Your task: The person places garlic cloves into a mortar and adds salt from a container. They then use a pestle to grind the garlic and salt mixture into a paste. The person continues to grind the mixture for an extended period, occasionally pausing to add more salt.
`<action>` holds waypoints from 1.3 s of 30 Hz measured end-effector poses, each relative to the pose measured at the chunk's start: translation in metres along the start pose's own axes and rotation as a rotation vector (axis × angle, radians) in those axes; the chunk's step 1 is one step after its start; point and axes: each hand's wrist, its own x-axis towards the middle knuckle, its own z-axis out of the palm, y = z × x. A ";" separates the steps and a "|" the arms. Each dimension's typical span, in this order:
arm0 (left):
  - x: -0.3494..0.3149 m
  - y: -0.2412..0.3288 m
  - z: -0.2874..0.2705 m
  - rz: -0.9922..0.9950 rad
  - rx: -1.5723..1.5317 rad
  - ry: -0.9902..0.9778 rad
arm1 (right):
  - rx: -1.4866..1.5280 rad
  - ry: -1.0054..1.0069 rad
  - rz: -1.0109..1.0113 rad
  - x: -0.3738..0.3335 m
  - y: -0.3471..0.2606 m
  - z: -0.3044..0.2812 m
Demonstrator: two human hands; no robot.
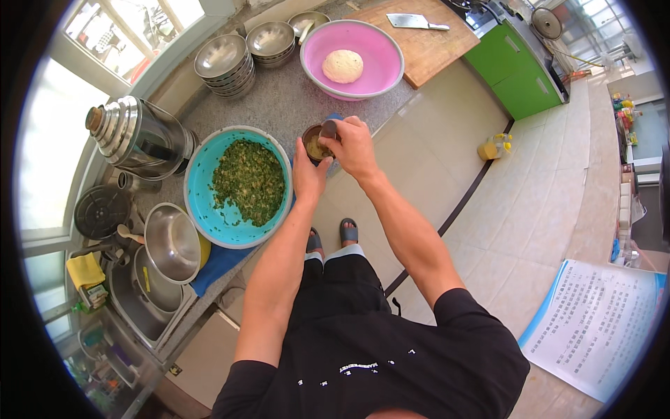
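Observation:
A small dark bowl (312,137) with yellowish-brown paste stands on the grey speckled counter (286,98). My left hand (308,171) cups the bowl's near side. My right hand (354,145) grips a metal spoon (328,128) whose scoop sits over the bowl. Just left of the bowl is a turquoise basin (202,188) filled with chopped green filling (249,181). Behind it a pink basin (380,70) holds a ball of white dough (343,65).
Stacked steel bowls (225,63) line the back of the counter. A wooden board (433,49) carries a cleaver (412,22). A steel kettle (136,136), a pot lid (101,209), a tilted steel bowl (171,241) and a sink (139,300) lie left. A yellow bottle (492,146) stands on the tiled floor.

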 end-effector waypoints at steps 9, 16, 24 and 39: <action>0.001 -0.003 0.005 0.034 0.015 0.051 | 0.049 0.010 0.071 0.001 -0.003 0.005; 0.011 -0.010 0.007 0.005 -0.066 -0.018 | 0.027 -0.037 0.081 -0.009 0.011 0.020; 0.008 0.002 0.006 -0.004 -0.042 -0.006 | -0.021 0.020 0.037 -0.017 0.025 0.021; 0.001 0.009 0.000 -0.038 -0.009 0.031 | 0.049 0.025 0.015 -0.005 -0.001 -0.003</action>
